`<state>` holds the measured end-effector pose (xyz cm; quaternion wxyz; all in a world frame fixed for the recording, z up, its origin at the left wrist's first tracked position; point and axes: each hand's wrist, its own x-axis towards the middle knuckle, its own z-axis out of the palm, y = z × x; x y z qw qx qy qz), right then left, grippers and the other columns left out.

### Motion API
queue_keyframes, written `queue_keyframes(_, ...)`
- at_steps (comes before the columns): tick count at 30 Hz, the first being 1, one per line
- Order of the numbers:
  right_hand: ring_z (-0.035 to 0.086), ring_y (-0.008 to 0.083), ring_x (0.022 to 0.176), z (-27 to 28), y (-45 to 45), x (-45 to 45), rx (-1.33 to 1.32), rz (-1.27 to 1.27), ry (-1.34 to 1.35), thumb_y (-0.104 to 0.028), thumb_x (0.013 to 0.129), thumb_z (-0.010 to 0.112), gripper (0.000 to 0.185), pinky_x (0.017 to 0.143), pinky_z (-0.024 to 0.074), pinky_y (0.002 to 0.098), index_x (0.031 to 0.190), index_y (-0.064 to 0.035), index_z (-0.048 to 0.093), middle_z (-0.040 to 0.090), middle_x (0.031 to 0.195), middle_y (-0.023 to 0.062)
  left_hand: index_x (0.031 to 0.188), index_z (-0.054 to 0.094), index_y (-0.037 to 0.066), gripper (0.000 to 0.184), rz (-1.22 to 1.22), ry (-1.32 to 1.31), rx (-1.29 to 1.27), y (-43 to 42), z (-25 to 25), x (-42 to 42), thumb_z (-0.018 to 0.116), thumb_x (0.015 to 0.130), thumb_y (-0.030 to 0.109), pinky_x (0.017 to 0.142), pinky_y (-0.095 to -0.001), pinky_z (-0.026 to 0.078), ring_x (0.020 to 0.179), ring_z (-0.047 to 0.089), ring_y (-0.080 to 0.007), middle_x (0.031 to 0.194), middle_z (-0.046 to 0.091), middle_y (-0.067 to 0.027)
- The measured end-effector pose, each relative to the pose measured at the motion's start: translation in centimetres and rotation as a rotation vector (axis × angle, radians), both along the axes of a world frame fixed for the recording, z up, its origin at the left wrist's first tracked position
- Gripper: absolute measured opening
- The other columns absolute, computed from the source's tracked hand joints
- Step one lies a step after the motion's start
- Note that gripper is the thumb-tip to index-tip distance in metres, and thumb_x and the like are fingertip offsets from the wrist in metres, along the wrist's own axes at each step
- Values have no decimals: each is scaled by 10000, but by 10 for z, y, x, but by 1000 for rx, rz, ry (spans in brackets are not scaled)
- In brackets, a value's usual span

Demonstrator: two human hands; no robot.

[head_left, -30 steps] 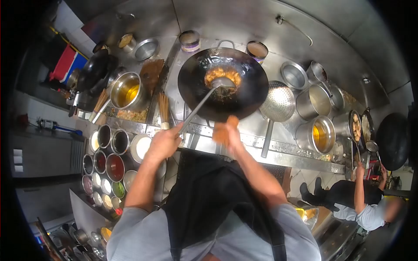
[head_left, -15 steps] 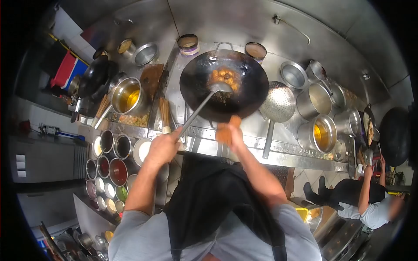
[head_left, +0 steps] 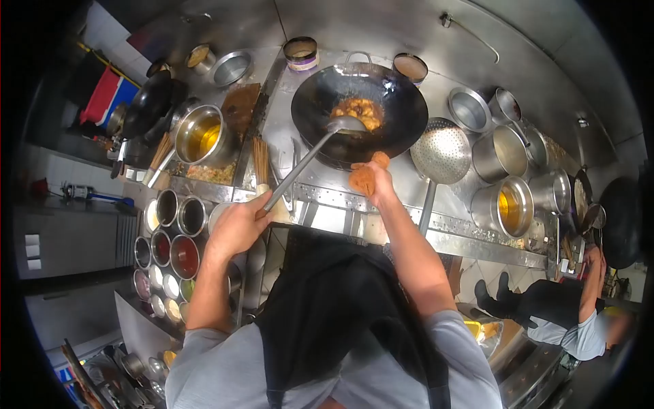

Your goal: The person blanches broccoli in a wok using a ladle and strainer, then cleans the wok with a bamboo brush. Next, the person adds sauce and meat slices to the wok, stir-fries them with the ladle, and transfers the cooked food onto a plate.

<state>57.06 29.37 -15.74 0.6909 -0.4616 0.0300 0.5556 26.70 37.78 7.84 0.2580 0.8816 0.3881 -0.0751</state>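
A black wok (head_left: 310, 109) sits on the steel range, with brown, glossy chunks of food (head_left: 362, 112) in its bottom. My left hand (head_left: 236, 226) is closed round the handle end of a long metal ladle (head_left: 300, 171). The bowl of the ladle rests against the food. In my right hand (head_left: 381, 183) an orange-brown cloth (head_left: 362, 180) is bunched up at the wok's near rim. Whether the cloth grips the rim or a handle beneath it is hidden. Right of the wok lies a perforated strainer (head_left: 441, 151), its handle pointing toward me.
On the left stand a pot of yellow oil (head_left: 198, 135), a bamboo brush (head_left: 261, 163) and several sauce containers (head_left: 184, 253). Several pots (head_left: 501, 153) crowd the right side, one oil-filled (head_left: 509, 208). Tins (head_left: 300, 54) stand behind the wok. A co-worker (head_left: 565, 313) handles cookware at far right.
The cloth in my right hand, blurred and just below the wok before, is now bunched against its near rim. My left hand has drawn slightly left with the ladle. The view has shifted a little.
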Motion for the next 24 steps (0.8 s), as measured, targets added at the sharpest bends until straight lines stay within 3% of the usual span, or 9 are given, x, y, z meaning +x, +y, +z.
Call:
queue_keyframes(5, 664, 288, 967, -9, 11, 6, -56, 33, 62, -272, 929, 500, 404, 794, 562, 432, 1186, 17, 619, 670, 1102, 159, 1411, 534, 80, 558, 219, -120, -83, 0, -21, 2, 681, 880, 170, 798, -387, 520, 870, 686, -348, 928, 698, -217)
queue_keyframes(10, 670, 277, 955, -9, 11, 19, -108, 129, 174, -295, 906, 518, 420, 743, 557, 380, 1193, -8, 627, 670, 1105, 156, 1446, 494, 72, 602, 301, -237, -185, 9, -20, 8, 673, 876, 149, 774, -357, 505, 753, 644, -278, 819, 666, -167)
queue_keyframes(13, 669, 298, 957, 2, 7, 17, -99, 193, 154, -269, 924, 511, 411, 751, 570, 412, 1224, 0, 592, 664, 1103, 166, 1457, 479, 69, 601, 259, -249, -140, 12, -5, 8, 647, 883, 132, 733, -340, 496, 701, 609, -229, 757, 623, -134)
queue_keyframes(15, 668, 323, 954, 25, 0, -3, -87, -38, 117, -234, 946, 498, 381, 782, 581, 455, 1231, 13, 556, 660, 1086, 178, 1458, 480, 72, 585, 237, -203, -256, 18, 16, 2, 622, 892, 114, 690, -325, 481, 670, 579, -185, 721, 582, -107)
queue_keyframes(16, 668, 323, 954, 39, -6, -11, -82, -37, 110, -234, 946, 498, 381, 782, 581, 455, 1231, 13, 556, 660, 1086, 178, 1460, 489, 81, 593, 224, -200, -308, 20, 27, -3, 642, 888, 75, 550, -290, 422, 560, 451, -99, 664, 475, -8)
queue_keyframes(19, 659, 344, 970, 62, -22, -30, -92, -68, 157, -207, 964, 481, 347, 831, 578, 494, 1213, 28, 532, 651, 1090, 191, 1455, 496, 105, 584, -28, -86, -186, 32, 34, -21, 635, 888, 112, 632, -339, 483, 607, 564, -177, 715, 604, -79)
queue_keyframes(21, 652, 342, 989, 65, -14, -37, -19, -74, 305, -205, 962, 479, 332, 840, 577, 487, 1187, 32, 539, 641, 1109, 197, 1451, 500, 117, 582, -60, -19, -150, 28, 25, -3, 635, 886, 129, 670, -367, 496, 653, 611, -230, 763, 641, -116)
queue_keyframes(23, 647, 337, 1004, 37, -6, -40, -41, -53, 270, -218, 964, 484, 342, 841, 575, 498, 1185, 37, 540, 633, 1122, 196, 1448, 504, 129, 580, -83, 48, -97, 21, 5, 8, 634, 883, 147, 707, -395, 510, 699, 658, -284, 810, 678, -153)
queue_keyframes(24, 648, 334, 1007, 28, -11, -45, -24, -56, 208, -233, 963, 497, 348, 837, 575, 501, 1188, 29, 543, 633, 1127, 191, 1418, 529, 126, 546, -51, -16, -54, 18, -21, 11, 637, 885, 172, 748, -426, 517, 800, 661, -338, 866, 690, -176)
